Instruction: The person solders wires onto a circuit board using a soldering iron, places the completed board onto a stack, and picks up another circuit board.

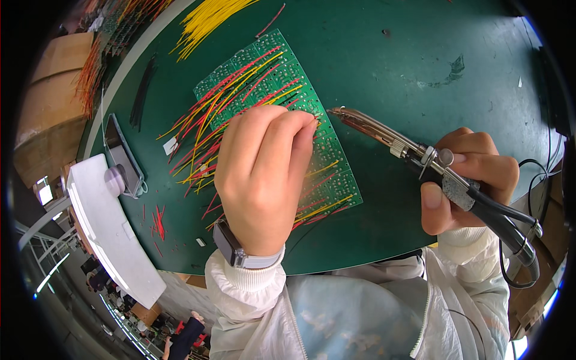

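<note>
A green circuit board (269, 41) lies at a slant on the table, with many red, yellow and black wires (225, 84) running off its left side. My left hand (258, 159), wearing a watch, reaches over the board. Its thumb and forefinger pinch a thin wire at the board's right part; most of that wire is hidden under the hand. My right hand (498, 171) grips a soldering iron (375, 131) with a metal tube clamped along it. The iron's tip points left and stays just off the board's right edge, near my left fingertips.
Yellow wires (210, 21) lie in a bundle at the far edge, and black wires (142, 90) at the left. A phone (123, 156) leans beside a white curved stand (108, 222). Short red wire pieces (159, 223) are scattered nearby. Black cable (510, 279) hangs from the iron at right.
</note>
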`<action>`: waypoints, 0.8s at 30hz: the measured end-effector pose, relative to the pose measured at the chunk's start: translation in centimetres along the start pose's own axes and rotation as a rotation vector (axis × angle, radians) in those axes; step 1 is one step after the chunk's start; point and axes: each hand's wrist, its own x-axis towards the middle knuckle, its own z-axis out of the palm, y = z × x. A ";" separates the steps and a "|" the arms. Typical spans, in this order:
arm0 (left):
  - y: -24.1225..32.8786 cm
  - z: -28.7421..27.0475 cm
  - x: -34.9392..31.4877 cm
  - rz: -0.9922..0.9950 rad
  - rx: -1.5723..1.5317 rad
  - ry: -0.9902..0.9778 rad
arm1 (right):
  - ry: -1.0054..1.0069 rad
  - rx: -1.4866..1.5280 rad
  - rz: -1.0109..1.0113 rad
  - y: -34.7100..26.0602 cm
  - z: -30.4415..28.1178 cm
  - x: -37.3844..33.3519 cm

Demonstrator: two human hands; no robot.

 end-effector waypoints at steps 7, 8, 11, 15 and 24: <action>0.1 -0.6 0.6 0.087 0.094 -0.044 | 0.038 -0.011 -0.043 0.0 -0.5 0.1; 0.1 -0.8 0.7 0.113 0.122 -0.067 | 0.041 -0.012 -0.048 0.0 -0.6 0.0; 0.3 -1.5 1.3 0.074 0.127 -0.120 | 0.094 -0.011 -0.069 0.0 -1.4 -0.9; 1.7 -4.4 3.9 0.020 0.114 -0.251 | 0.136 -0.013 -0.025 -1.1 -2.6 -1.9; 3.9 5.2 16.8 0.580 0.112 -0.195 | 0.201 -0.104 -0.100 -1.4 -2.1 -0.9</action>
